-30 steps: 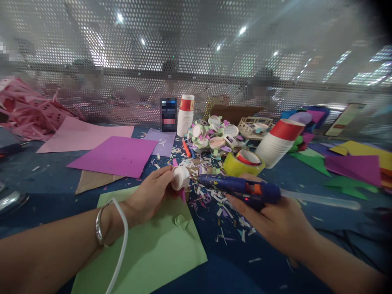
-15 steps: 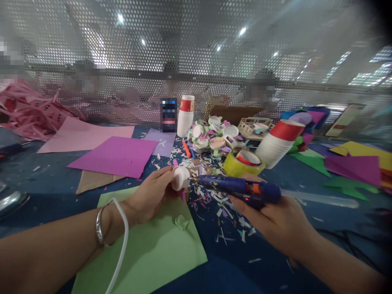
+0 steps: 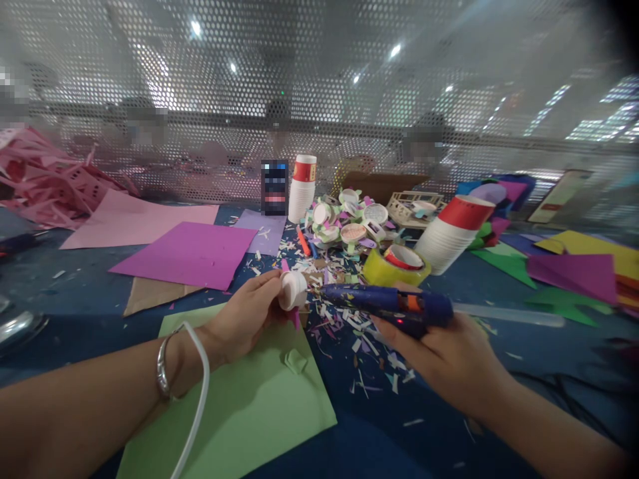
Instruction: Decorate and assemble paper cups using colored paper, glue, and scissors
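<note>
Between its fingertips, my left hand pinches a small round white piece, like the cut-off bottom of a paper cup, with pink paper strips sticking out above and below. My right hand is wrapped round a dark blue glue gun with a small red light lit. Its nozzle points left and sits at the edge of the white piece; whether it touches, I cannot tell. A clear glue stick juts from the back of the gun. Beneath my left hand lies a light green paper sheet.
Paper scraps litter the blue table around a pile of similar round pieces. A yellow tape roll and two stacks of paper cups stand behind. Purple paper lies left, coloured sheets right, and a perforated metal screen rises beyond.
The white piece has turned slightly in my left fingers. The glue gun and my right hand have shifted a little to the left.
</note>
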`<state>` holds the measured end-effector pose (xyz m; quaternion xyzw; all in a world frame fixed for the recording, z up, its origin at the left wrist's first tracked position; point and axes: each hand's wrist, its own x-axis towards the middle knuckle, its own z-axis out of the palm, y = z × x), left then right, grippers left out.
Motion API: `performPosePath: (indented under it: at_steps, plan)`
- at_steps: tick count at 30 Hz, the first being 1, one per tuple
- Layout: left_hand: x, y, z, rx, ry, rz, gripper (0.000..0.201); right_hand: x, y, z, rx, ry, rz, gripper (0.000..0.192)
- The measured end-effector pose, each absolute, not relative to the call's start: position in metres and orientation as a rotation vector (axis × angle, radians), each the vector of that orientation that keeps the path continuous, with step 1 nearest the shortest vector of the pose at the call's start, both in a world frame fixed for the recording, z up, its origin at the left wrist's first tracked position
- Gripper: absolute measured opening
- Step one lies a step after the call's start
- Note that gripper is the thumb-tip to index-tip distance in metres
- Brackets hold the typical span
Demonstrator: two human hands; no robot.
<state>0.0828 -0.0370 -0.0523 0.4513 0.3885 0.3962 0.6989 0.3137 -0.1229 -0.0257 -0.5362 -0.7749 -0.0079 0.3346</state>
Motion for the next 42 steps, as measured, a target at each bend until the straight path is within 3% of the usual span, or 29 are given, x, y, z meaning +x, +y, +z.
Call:
performPosePath:
  at_steps: [13, 19, 23, 28, 36, 42]
  plan:
    - [0.083, -0.039, -0.045, 0.95, 0.899, 0.837, 0.018, 0.316, -0.121, -0.03, -1.432, -2.015, -0.049, 0.026]
    - [0.082, -0.037, -0.047, 0.913, 0.919, 0.828, 0.018, 0.323, -0.122, -0.033, -1.538, -2.016, -0.076, 0.044]
    - [0.08, -0.034, -0.053, 0.951, 0.888, 0.848, 0.012, 0.328, -0.121, -0.023, -1.61, -2.013, -0.166, 0.045]
    - [0.078, -0.032, -0.056, 1.029, 0.877, 0.827, 0.017, 0.354, -0.114, -0.001, -1.886, -1.849, -0.363, 0.052]
    - [0.077, -0.032, -0.056, 1.05, 0.871, 0.819, 0.025, 0.392, -0.103, 0.021, -2.281, -1.618, -0.3, 0.042]
    - [0.078, -0.033, -0.053, 1.044, 0.937, 0.801, 0.029, 0.41, -0.094, 0.01, -2.41, -1.435, -0.32, 0.04]
